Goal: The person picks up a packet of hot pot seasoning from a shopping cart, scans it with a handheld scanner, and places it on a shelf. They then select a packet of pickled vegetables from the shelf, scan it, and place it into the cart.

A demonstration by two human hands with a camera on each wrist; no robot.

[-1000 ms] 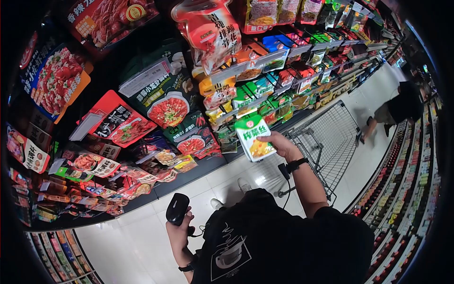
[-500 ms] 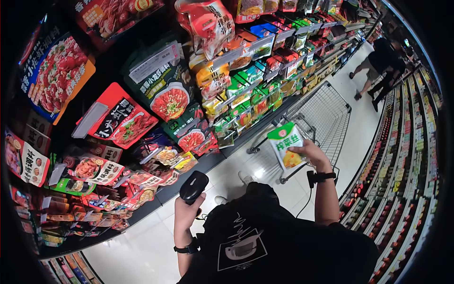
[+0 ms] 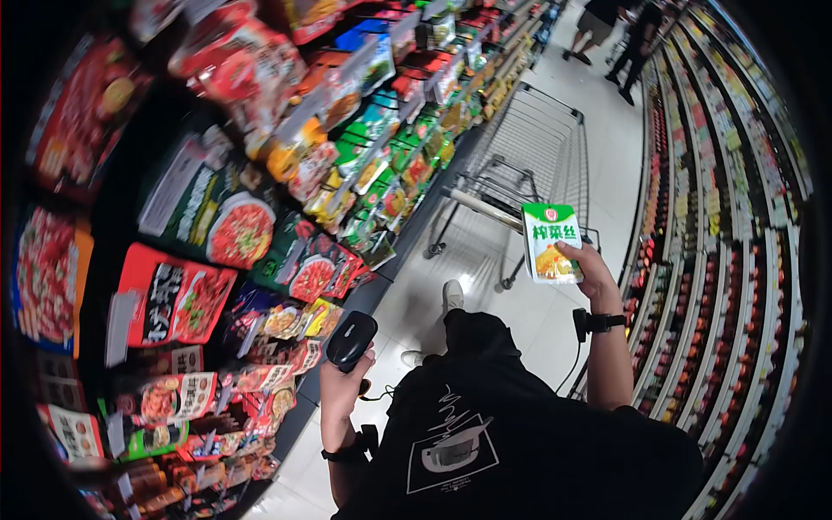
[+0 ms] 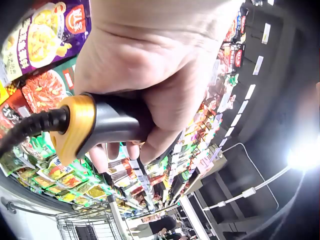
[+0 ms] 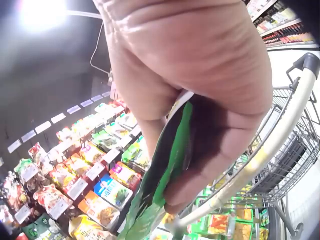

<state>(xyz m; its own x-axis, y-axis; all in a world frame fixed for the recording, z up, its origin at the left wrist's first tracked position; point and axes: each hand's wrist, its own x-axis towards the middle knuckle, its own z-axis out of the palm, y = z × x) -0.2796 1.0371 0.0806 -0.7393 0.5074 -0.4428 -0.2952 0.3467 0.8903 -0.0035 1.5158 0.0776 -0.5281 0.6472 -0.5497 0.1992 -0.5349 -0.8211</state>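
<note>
My right hand (image 3: 596, 276) pinches a white-and-green pouch of shredded pickled mustard (image 3: 548, 232), its printed front facing up, thumb over the lower right part. In the head view the pouch overlaps the shopping cart (image 3: 542, 130) near its handle. The right wrist view shows the pouch (image 5: 176, 157) edge-on between thumb and curled fingers. Nearer the shelf, my left hand (image 3: 341, 392) grips a black handheld device (image 3: 351, 341) with a rounded head. In the left wrist view the device's grip (image 4: 120, 120) ends in a yellow-orange collar (image 4: 77, 125) and a ribbed black cable (image 4: 37, 125).
Shelves of hanging seasoning pouches (image 3: 238, 230) with price tags run along the left. Long shelves of bottles and jars (image 3: 693, 286) line the right side. Two people (image 3: 637, 48) stand farther down the aisle. The pale tiled floor (image 3: 485, 325) runs between.
The view has turned toward the aisle, and the cart now stands ahead. My right hand has brought the pouch away from the shelf and over the cart handle. The left hand still holds the device.
</note>
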